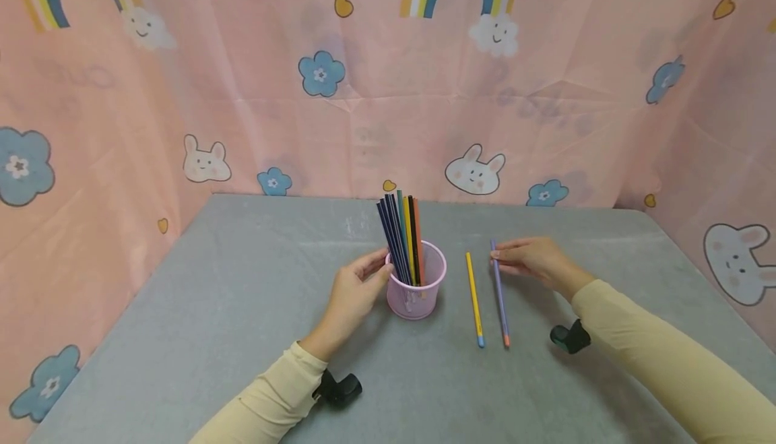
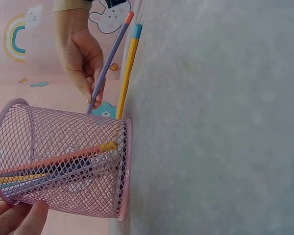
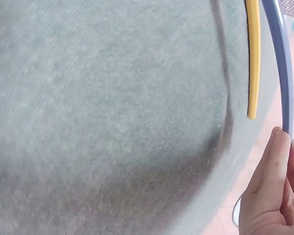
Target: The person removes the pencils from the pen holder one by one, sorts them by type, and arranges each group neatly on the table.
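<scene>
A pink mesh pencil cup [image 1: 412,301] stands upright with several pencils [image 1: 403,242] leaning to its left side: dark blue, teal, yellow, black and orange. My left hand [image 1: 354,296] holds the cup at its rim from the left, fingers behind and thumb in front. My right hand [image 1: 539,261] pinches a purple pencil [image 1: 500,299] near its far end. In the left wrist view that purple pencil [image 2: 110,59] is raised off the table, its orange end toward the near side. A yellow pencil [image 1: 474,299] with a blue end lies on the table between the cup and the purple pencil.
The grey table [image 1: 254,336] reaches back to a pink curtain [image 1: 364,114] printed with rainbows, rabbits and flowers. A black wrist mount [image 1: 339,390] sits below the left wrist, and another black mount [image 1: 571,337] hangs under the right one.
</scene>
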A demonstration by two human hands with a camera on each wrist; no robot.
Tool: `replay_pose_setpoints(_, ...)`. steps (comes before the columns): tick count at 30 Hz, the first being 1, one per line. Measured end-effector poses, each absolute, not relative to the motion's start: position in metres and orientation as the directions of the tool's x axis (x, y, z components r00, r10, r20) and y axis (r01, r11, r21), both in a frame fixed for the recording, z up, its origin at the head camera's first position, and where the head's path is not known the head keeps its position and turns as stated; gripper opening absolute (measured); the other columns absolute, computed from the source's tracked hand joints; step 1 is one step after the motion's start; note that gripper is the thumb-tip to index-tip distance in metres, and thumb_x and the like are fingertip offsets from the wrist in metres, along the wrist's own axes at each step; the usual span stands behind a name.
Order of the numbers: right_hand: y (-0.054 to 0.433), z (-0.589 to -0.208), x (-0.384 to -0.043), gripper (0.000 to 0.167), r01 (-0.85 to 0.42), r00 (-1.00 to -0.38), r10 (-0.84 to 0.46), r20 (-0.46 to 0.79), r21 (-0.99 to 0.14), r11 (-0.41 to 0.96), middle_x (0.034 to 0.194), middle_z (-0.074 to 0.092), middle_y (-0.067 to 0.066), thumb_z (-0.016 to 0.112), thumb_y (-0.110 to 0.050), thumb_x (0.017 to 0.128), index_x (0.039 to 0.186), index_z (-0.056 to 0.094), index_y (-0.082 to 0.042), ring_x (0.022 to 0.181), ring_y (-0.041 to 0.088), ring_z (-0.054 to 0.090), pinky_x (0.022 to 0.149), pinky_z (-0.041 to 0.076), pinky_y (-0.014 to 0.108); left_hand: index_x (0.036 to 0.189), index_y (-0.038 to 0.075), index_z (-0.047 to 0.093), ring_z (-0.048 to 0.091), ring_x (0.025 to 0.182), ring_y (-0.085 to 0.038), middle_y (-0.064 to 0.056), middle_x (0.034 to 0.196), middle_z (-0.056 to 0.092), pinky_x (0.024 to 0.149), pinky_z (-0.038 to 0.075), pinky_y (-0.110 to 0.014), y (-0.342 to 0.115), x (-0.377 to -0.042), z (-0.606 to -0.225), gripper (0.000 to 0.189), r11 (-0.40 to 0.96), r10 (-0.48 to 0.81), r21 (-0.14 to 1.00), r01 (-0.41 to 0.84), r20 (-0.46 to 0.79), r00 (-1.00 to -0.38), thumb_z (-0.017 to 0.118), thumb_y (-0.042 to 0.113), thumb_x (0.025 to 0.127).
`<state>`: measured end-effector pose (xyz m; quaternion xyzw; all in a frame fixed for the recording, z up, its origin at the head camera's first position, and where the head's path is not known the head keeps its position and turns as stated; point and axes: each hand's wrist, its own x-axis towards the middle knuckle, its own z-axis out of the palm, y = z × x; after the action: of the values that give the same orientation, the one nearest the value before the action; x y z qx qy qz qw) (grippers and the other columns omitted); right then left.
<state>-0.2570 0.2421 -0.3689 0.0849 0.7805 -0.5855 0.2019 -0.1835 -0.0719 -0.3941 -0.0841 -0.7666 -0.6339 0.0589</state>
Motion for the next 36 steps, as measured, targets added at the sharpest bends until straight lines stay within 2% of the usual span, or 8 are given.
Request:
replay_pose_setpoints(17,0.241,-0.382,-0.264,0.047,0.426,-0.875,-0.088,-0.476,-0.843,0.328,0.079,0.074,-0.008,0.065,-0.015,0.097,0.134,0.053,0.010,0.074,0.004,0.071,0.074,0.061,0.022,0.132,-0.002,0.061,0.061,0.127,-0.030,-0.018,0.131,0.066,0.109,0.048,-0.043,-0.072,-0.185,-0.396,0.039,0.182,0.066,0.962,0.202,0.193,-0.979,0.064,0.014,0.097)
replay_pose_setpoints(27,0.239,-0.384,-0.264,0.044,0.468,-0.855,-0.068,-0.513,-0.823,0.323,0.078,0.073,-0.008,0.065,-0.014,0.097,0.134,0.054,0.008,0.073,0.005,0.071,0.073,0.061,0.022,0.132,-0.002,0.061,0.061,0.126,-0.031,-0.019,0.131,0.065,0.108,0.049,-0.043,-0.072,-0.183,-0.397,0.038,0.180,0.060,0.963,0.200,0.192,-0.979,0.064,0.012,0.097)
replay_pose_setpoints(36,0.236,-0.386,-0.269,0.044,0.454,-0.863,-0.010,-0.505,-0.784,0.423,0.074,0.070,-0.009,0.067,-0.015,0.096,0.131,0.056,0.009,0.069,0.003,0.068,0.071,0.061,0.021,0.133,-0.002,0.060,0.060,0.127,-0.030,-0.017,0.133,0.065,0.110,0.047,-0.041,-0.072,-0.185,-0.397,0.039,0.172,0.052,0.966,0.191,0.185,-0.981,0.064,0.014,0.097)
